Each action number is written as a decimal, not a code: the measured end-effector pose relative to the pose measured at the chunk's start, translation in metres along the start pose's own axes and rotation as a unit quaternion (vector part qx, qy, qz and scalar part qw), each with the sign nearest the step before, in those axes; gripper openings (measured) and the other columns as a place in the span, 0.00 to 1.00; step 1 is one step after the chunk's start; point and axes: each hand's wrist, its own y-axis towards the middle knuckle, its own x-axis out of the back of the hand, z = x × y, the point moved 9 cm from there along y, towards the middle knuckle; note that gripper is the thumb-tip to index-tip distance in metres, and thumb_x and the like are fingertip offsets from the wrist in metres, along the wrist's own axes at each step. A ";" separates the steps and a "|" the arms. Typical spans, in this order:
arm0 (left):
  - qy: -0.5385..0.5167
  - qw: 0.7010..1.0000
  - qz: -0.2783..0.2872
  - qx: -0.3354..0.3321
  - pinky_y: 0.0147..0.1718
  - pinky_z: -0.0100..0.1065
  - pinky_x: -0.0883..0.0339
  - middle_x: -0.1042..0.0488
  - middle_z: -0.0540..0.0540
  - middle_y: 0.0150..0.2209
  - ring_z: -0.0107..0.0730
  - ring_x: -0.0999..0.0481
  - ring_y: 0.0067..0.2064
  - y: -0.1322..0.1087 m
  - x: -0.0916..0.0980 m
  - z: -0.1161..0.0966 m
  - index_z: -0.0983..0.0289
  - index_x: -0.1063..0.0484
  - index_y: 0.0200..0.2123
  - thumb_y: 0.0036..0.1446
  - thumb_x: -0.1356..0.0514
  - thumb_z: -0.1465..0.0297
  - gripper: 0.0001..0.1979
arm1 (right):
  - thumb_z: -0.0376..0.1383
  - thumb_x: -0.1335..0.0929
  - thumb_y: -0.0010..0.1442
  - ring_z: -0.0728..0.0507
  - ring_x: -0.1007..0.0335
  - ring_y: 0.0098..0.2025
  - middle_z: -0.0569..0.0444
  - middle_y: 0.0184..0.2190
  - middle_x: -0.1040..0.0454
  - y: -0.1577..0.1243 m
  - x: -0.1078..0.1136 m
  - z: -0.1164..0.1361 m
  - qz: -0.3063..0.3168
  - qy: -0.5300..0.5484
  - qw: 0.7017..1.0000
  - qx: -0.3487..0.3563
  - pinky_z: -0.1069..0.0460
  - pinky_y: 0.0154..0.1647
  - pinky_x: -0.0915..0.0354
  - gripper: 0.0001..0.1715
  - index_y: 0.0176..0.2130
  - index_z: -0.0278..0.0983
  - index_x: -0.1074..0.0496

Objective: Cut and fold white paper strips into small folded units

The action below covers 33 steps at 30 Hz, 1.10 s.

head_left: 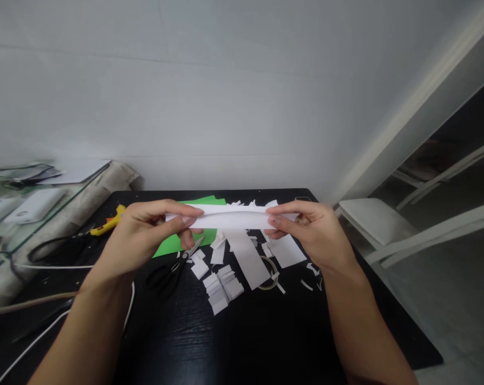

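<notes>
A folded strip of white paper point(234, 218) is stretched level between my two hands, above the black table. My left hand point(149, 227) pinches its left end between thumb and fingers. At the opposite end, my right hand point(306, 227) grips it the same way. Beneath the strip lie green paper point(168, 243), a long white paper piece point(248, 262) and a folded white paper shape point(223, 289). Black-handled scissors point(172, 270) rest below my left hand. A roll of tape point(269, 274) is partly covered by the long paper piece.
A yellow glue gun point(109, 220) lies at the table's left, among cables point(57, 266). Small paper scraps point(312, 269) are scattered near my right hand. A glass-topped surface point(33, 214) stands left, white chairs point(378, 219) stand right, and a grey wall point(226, 107) rises behind.
</notes>
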 end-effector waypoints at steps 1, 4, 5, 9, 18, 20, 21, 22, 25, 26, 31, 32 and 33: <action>-0.012 1.000 0.002 0.003 0.30 0.37 0.21 0.21 0.51 0.20 0.33 0.20 0.24 0.000 0.000 0.001 0.57 0.14 0.38 0.61 0.31 0.69 0.04 | 0.37 0.19 0.56 0.47 0.17 0.28 0.55 0.32 0.16 0.000 -0.001 0.000 0.006 0.003 1.000 -0.001 0.50 0.33 0.16 0.08 0.39 0.43 0.14; -0.035 0.999 0.013 0.007 0.30 0.35 0.22 0.20 0.51 0.22 0.32 0.20 0.26 0.000 0.001 0.002 0.57 0.15 0.37 0.62 0.32 0.69 0.04 | 0.37 0.21 0.59 0.46 0.16 0.30 0.54 0.35 0.16 -0.001 -0.001 -0.002 0.041 0.007 0.999 -0.013 0.49 0.36 0.16 0.07 0.40 0.42 0.14; -0.035 0.999 0.023 0.010 0.30 0.35 0.22 0.20 0.52 0.23 0.32 0.20 0.26 0.001 0.001 0.003 0.56 0.15 0.38 0.63 0.33 0.69 0.04 | 0.38 0.21 0.59 0.45 0.16 0.32 0.53 0.36 0.16 -0.001 -0.002 -0.003 0.066 0.006 0.998 -0.023 0.49 0.37 0.16 0.07 0.41 0.41 0.15; -0.009 0.996 0.088 0.024 0.31 0.36 0.21 0.19 0.55 0.28 0.35 0.18 0.30 0.001 -0.004 0.005 0.57 0.15 0.39 0.65 0.35 0.67 0.06 | 0.42 0.18 0.52 0.41 0.15 0.43 0.49 0.44 0.16 -0.008 -0.016 -0.014 0.242 -0.002 0.966 -0.084 0.47 0.43 0.19 0.22 0.44 0.39 0.19; 0.048 0.970 0.237 0.018 0.33 0.33 0.23 0.19 0.55 0.34 0.32 0.21 0.33 -0.009 -0.060 0.001 0.57 0.18 0.38 0.66 0.41 0.73 0.12 | 0.49 0.25 0.63 0.44 0.16 0.43 0.48 0.44 0.16 -0.028 -0.085 -0.050 0.330 0.100 0.918 -0.195 0.48 0.46 0.22 0.23 0.50 0.36 0.24; 0.053 0.971 0.231 0.019 0.32 0.32 0.25 0.20 0.55 0.35 0.31 0.22 0.33 -0.010 -0.061 0.003 0.58 0.18 0.37 0.66 0.41 0.74 0.11 | 0.46 0.24 0.62 0.45 0.16 0.40 0.49 0.42 0.17 -0.032 -0.094 -0.054 0.326 0.125 0.914 -0.206 0.50 0.42 0.22 0.21 0.48 0.35 0.24; 0.047 0.974 0.222 0.024 0.32 0.32 0.25 0.20 0.55 0.36 0.32 0.21 0.33 -0.010 -0.059 0.005 0.58 0.18 0.39 0.66 0.40 0.73 0.09 | 0.45 0.23 0.61 0.46 0.17 0.38 0.49 0.41 0.17 -0.032 -0.096 -0.056 0.319 0.135 0.915 -0.209 0.52 0.40 0.22 0.21 0.47 0.35 0.24; 0.034 0.976 0.212 0.029 0.32 0.32 0.25 0.21 0.56 0.38 0.32 0.21 0.34 -0.011 -0.058 0.006 0.58 0.19 0.43 0.66 0.39 0.72 0.08 | 0.44 0.22 0.60 0.47 0.17 0.37 0.50 0.40 0.17 -0.031 -0.095 -0.056 0.308 0.142 0.917 -0.210 0.53 0.39 0.22 0.20 0.46 0.35 0.23; -0.032 0.985 0.167 0.033 0.34 0.33 0.25 0.21 0.58 0.42 0.36 0.20 0.38 -0.010 -0.053 0.008 0.56 0.29 0.60 0.64 0.34 0.68 0.22 | 0.42 0.20 0.57 0.48 0.19 0.34 0.52 0.37 0.17 -0.025 -0.089 -0.056 0.268 0.135 0.933 -0.198 0.54 0.36 0.23 0.19 0.44 0.34 0.23; -0.046 0.989 0.140 0.032 0.34 0.33 0.25 0.22 0.57 0.41 0.36 0.20 0.38 -0.008 -0.050 0.008 0.57 0.33 0.63 0.63 0.33 0.67 0.26 | 0.42 0.20 0.57 0.48 0.19 0.34 0.53 0.37 0.18 -0.023 -0.086 -0.055 0.254 0.124 0.940 -0.192 0.54 0.36 0.24 0.20 0.44 0.35 0.22; 0.008 0.999 0.022 0.047 0.29 0.30 0.28 0.22 0.53 0.33 0.32 0.23 0.32 -0.001 -0.045 0.014 0.62 0.26 0.48 0.63 0.34 0.60 0.15 | 0.42 0.20 0.57 0.47 0.20 0.35 0.54 0.37 0.18 -0.018 -0.079 -0.050 0.200 0.071 0.964 -0.159 0.51 0.39 0.23 0.21 0.47 0.38 0.22; 0.026 0.998 0.016 0.048 0.27 0.30 0.29 0.23 0.52 0.30 0.30 0.24 0.30 0.000 -0.047 0.014 0.62 0.25 0.42 0.63 0.34 0.59 0.13 | 0.43 0.20 0.58 0.46 0.20 0.35 0.54 0.36 0.19 -0.018 -0.079 -0.049 0.195 0.064 0.966 -0.156 0.51 0.39 0.23 0.20 0.47 0.37 0.22; 0.040 0.998 0.011 0.046 0.26 0.29 0.31 0.24 0.51 0.27 0.29 0.26 0.27 0.000 -0.047 0.013 0.62 0.25 0.37 0.63 0.34 0.58 0.12 | 0.43 0.21 0.58 0.46 0.20 0.35 0.54 0.36 0.19 -0.018 -0.080 -0.049 0.194 0.058 0.967 -0.154 0.50 0.40 0.23 0.20 0.47 0.37 0.22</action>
